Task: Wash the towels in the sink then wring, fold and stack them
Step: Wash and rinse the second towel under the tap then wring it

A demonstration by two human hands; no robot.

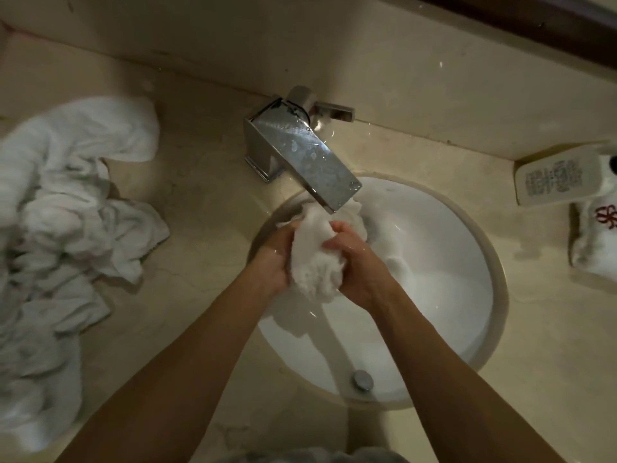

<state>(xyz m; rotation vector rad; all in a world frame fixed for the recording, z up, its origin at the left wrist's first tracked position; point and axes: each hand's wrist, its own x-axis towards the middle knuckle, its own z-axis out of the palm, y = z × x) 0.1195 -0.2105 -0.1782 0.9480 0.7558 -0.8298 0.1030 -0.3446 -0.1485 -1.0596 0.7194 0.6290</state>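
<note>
Your left hand (272, 259) and right hand (359, 262) both grip the bunched towel (314, 262) over the sink (497, 282). Soaked, soft, heavy; grip opposite ends to wring.

Head camera, looking steeply down over the sink

One wide-angle view from the person's head, close above the sink (467, 262), facing the back wall; the tap (300, 155) sits centre, the surface (200, 195) spreads both sides, forearms entering from below.
</note>
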